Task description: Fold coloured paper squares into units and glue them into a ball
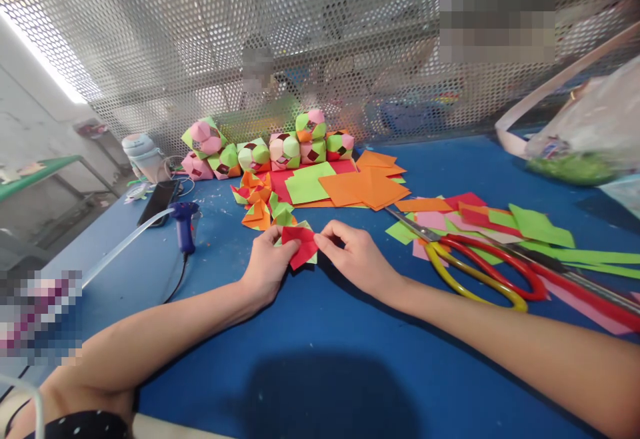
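Note:
Between my two hands is a small folded red and green paper piece [299, 247], red side facing me, pale green edges showing behind it. My left hand [270, 259] pinches its left side, thumb lying across the front. At its right edge, the thumb and forefinger of my right hand [353, 252] are closed on the paper. Just beyond my hands lie folded orange and red paper pieces [254, 189] and a green folded piece [283, 211]. Behind them rest flat green sheets [310, 184] and orange sheets [367, 187].
Folded paper balls [285, 151] line the perforated metal screen [225, 39]. On the left are a blue glue gun [185, 222], a phone [159, 202] and a white bottle [145, 157]. To the right, large scissors [475, 269] lie over paper scraps [480, 216], near a plastic bag [595, 132].

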The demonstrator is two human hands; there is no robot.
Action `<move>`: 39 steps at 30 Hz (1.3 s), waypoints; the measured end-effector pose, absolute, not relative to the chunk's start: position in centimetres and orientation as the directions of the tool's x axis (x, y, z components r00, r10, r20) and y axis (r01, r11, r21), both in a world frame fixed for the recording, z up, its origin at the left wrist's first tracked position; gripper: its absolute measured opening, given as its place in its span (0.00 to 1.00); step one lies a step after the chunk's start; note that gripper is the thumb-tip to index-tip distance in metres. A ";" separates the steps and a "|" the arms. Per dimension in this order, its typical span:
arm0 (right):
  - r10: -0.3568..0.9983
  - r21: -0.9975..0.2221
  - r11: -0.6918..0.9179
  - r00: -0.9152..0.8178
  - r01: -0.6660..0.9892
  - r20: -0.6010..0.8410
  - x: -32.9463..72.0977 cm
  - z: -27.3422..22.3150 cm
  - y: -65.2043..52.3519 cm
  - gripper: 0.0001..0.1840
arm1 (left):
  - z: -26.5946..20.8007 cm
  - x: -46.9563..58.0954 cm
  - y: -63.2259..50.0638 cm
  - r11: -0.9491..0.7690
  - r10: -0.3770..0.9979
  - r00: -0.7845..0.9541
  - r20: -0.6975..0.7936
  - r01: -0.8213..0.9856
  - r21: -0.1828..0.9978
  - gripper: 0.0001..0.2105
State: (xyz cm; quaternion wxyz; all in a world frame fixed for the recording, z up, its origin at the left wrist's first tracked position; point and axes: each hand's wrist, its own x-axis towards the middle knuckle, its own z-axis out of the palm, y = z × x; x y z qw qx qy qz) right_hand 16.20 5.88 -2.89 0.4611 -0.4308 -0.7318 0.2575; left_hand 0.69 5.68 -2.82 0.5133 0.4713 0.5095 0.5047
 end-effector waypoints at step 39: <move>0.872 -0.866 0.367 -0.449 0.339 0.194 4.1 1.7 8.9 0.11 | 7.2 -0.5 -2.3 -0.144 0.869 0.442 0.224 -0.206 0.968 0.04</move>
